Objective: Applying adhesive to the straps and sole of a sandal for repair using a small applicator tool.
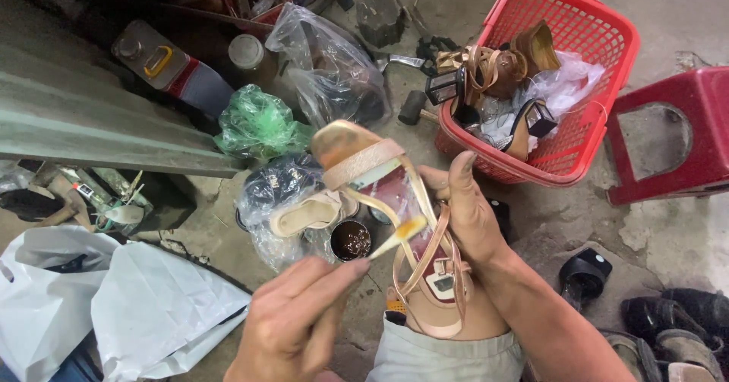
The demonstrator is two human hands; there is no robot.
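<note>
Your right hand (465, 211) grips a rose-gold strappy sandal (395, 222) from its side, thumb across the insole, the shoe resting over your knee. Your left hand (296, 317) pinches a small brush (399, 235), its yellowish tip touching the sandal's inner sole. Just below the shoe on the concrete floor (668, 17) sits an open glue tin (351, 239). Beyond, a red basket (585, 86) holds more sandals, beside a red stool (676, 135). White bags (114, 306) lie at left.
</note>
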